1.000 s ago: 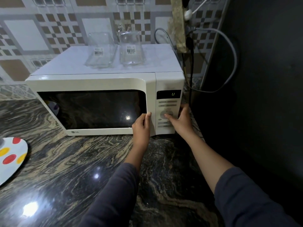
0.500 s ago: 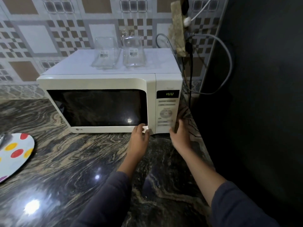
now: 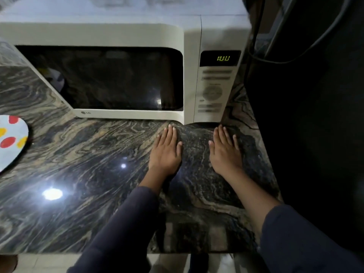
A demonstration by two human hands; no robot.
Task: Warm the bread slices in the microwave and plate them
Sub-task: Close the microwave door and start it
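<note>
Microwave [image 3: 98, 34] shut; at its five o'clock left hand [image 3: 165, 152] and right hand [image 3: 225, 152] lie flat on the surface [image 3: 88, 154], fingers [image 3: 169, 133] straight.

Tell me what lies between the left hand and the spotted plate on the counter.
Nothing: in the head view, only bare dark veined stone countertop runs from the left hand to the white round plate with red and yellow dots.

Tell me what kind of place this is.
Most likely a home kitchen: a microwave with a lit display sits on a veined stone counter, and a spotted plate lies at the counter's left edge.
</note>
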